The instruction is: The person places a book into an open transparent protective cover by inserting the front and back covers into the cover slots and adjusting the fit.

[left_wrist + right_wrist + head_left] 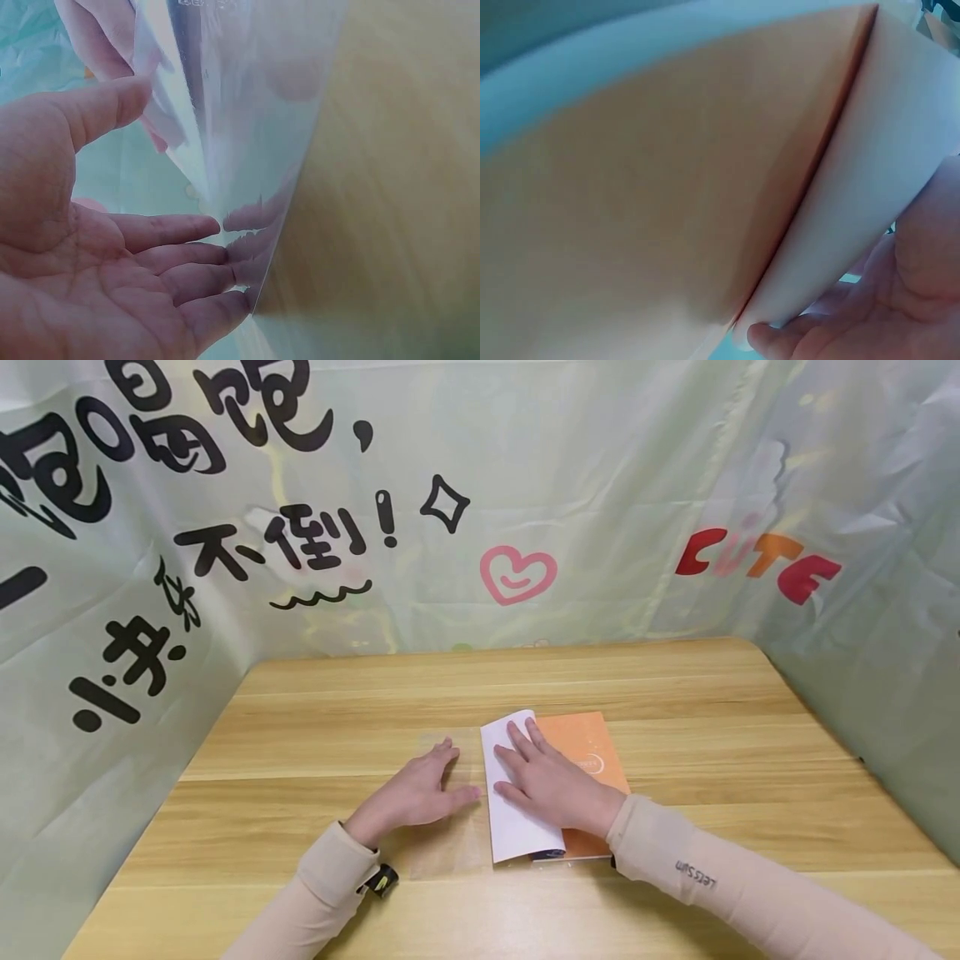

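Note:
An orange booklet (pixel 588 735) lies on the table, with a white page or inner cover (pixel 517 839) folded over its left part. My right hand (pixel 551 785) presses flat on that white sheet, fingers spread toward the upper left. Left of the booklet, a clear plastic sheet (pixel 442 856) extends over the wood. My left hand (pixel 420 789) is at this sheet, its thumb reaching toward the white sheet's edge. In the left wrist view its fingertips touch the see-through film (pixel 255 135), which stands up in a slope and mirrors them. The right wrist view shows the pale sheet (pixel 862 172) curving beside the orange cover.
The wooden table (pixel 300 718) extends around the booklet on all sides. A printed fabric curtain (pixel 600 468) with lettering and a pink heart hangs behind and at both sides. A small black device (pixel 382 881) is strapped at the left wrist, by the beige sleeve.

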Demonstrator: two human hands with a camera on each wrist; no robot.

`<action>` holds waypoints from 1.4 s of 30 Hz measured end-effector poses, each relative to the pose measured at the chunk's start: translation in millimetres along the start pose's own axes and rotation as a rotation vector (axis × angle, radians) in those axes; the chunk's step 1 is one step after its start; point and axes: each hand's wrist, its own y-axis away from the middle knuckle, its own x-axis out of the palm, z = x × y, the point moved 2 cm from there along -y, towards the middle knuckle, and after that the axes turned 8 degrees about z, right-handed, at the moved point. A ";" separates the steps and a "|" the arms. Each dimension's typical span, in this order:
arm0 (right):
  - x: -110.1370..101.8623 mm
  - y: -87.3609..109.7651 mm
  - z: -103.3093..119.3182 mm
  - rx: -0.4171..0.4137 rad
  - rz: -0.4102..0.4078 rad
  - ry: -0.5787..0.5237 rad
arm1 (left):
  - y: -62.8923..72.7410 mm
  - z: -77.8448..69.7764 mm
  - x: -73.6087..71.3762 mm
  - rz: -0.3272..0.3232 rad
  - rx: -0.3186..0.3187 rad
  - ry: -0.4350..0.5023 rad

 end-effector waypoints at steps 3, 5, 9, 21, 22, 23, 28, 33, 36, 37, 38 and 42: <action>0.6 -1.3 1.6 -0.007 -0.003 0.005 | 0.1 -0.2 0.1 0.002 -0.001 0.000; 0.5 -2.1 3.1 -0.016 -0.002 0.018 | 0.1 -0.4 0.0 0.005 -0.003 -0.001; 0.5 -3.9 5.9 -0.026 -0.001 0.047 | -0.1 -0.8 -0.2 0.009 -0.002 0.001; 0.6 -7.1 14.7 -0.013 -0.003 0.125 | -1.4 -1.0 1.0 0.015 -0.003 0.002; 0.4 -7.3 15.4 -0.008 -0.005 0.123 | -1.5 -1.1 1.0 0.015 -0.002 0.000; 0.3 -7.9 16.1 -0.004 -0.009 0.123 | -1.5 -1.4 0.8 0.015 -0.001 -0.003; 0.6 -10.8 20.2 0.019 -0.014 0.125 | -2.0 -2.6 -0.5 0.017 0.006 -0.016; 3.6 -12.9 23.0 0.055 -0.010 0.155 | -2.1 -2.5 -0.8 0.019 0.008 -0.018; 4.6 -13.9 24.3 0.068 -0.016 0.162 | -1.7 -2.3 -0.5 0.020 0.006 -0.019; 4.7 -14.1 24.7 0.069 -0.022 0.162 | -1.5 -2.5 -0.5 0.020 0.006 -0.020; 4.8 -14.3 25.0 0.071 -0.024 0.164 | -1.3 -2.6 -0.5 0.021 0.006 -0.019; 4.1 -14.3 26.1 0.077 -0.039 0.175 | -0.9 -3.3 -0.7 0.025 0.010 -0.025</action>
